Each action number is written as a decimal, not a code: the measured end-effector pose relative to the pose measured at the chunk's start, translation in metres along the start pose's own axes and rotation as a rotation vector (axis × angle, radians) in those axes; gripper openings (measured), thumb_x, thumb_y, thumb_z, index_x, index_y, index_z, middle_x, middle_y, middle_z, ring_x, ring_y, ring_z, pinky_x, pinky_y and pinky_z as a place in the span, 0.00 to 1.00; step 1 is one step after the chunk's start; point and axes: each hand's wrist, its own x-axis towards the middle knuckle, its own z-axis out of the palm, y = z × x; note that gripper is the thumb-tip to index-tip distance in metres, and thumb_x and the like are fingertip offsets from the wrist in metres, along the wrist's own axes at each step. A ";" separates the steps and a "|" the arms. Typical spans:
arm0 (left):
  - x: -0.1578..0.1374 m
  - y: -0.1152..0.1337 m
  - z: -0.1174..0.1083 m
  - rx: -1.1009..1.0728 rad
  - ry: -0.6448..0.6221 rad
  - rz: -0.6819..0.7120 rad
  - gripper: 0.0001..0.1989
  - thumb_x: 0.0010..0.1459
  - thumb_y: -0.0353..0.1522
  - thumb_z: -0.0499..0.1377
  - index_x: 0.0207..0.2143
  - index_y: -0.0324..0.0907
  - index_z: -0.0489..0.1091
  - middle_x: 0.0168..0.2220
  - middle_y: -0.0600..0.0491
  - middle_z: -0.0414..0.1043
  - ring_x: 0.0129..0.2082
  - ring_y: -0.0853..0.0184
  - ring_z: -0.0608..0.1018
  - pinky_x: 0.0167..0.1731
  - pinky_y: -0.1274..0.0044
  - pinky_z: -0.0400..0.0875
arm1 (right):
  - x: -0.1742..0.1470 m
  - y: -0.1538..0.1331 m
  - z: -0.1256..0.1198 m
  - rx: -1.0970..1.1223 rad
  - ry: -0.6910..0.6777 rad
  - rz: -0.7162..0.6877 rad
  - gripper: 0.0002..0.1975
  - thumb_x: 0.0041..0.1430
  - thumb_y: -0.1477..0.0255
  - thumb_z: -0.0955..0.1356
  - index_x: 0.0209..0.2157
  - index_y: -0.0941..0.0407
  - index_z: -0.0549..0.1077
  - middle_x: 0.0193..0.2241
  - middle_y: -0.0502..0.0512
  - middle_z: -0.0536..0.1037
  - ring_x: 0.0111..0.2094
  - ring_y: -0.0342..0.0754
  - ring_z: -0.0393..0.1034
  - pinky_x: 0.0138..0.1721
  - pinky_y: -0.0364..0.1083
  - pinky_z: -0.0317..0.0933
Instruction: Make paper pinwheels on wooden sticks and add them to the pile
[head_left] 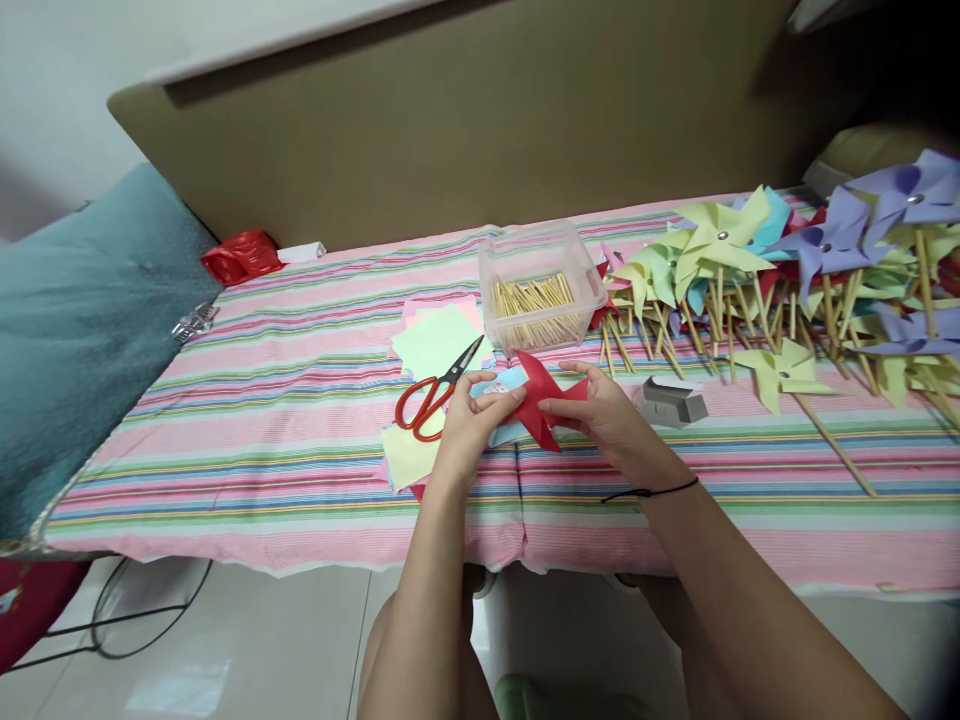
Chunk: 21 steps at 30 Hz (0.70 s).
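We can read no words, brands or numbers. Beside the left hand (480, 408) and the folded red paper pinwheel (541, 398), we see a small whitish patch (498, 388) with tiny marks, too small and blurred for us to make out. On the dark red rounded seat (41, 590) at the lower left edge, we find a pale patch (8, 601), equally unclear. We can make out no lettering on the small grey open box (671, 404).
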 end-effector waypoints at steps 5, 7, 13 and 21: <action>-0.002 -0.001 -0.008 0.139 -0.066 0.006 0.28 0.38 0.34 0.69 0.40 0.44 0.58 0.22 0.57 0.75 0.19 0.73 0.73 0.22 0.82 0.63 | -0.003 -0.002 -0.004 -0.146 -0.101 0.000 0.37 0.34 0.73 0.78 0.48 0.54 0.63 0.21 0.46 0.76 0.23 0.47 0.73 0.26 0.47 0.70; -0.003 -0.004 -0.009 0.158 -0.074 -0.007 0.28 0.38 0.33 0.69 0.40 0.44 0.57 0.21 0.58 0.74 0.19 0.72 0.74 0.23 0.82 0.65 | -0.005 -0.001 -0.003 -0.168 -0.123 0.005 0.38 0.34 0.73 0.78 0.49 0.54 0.62 0.21 0.46 0.76 0.23 0.48 0.73 0.25 0.46 0.70; -0.002 -0.006 -0.005 0.137 0.016 0.029 0.29 0.38 0.31 0.68 0.39 0.45 0.54 0.18 0.60 0.72 0.16 0.72 0.72 0.21 0.82 0.65 | -0.003 0.003 -0.001 -0.071 -0.168 0.015 0.39 0.35 0.72 0.78 0.49 0.52 0.59 0.23 0.46 0.77 0.24 0.50 0.74 0.24 0.46 0.68; 0.004 -0.012 0.001 -0.012 0.179 0.054 0.31 0.34 0.32 0.69 0.36 0.45 0.53 0.19 0.59 0.73 0.14 0.71 0.72 0.17 0.84 0.60 | -0.002 0.007 0.010 0.081 -0.054 -0.047 0.40 0.33 0.70 0.78 0.49 0.52 0.58 0.25 0.48 0.80 0.27 0.51 0.76 0.31 0.47 0.67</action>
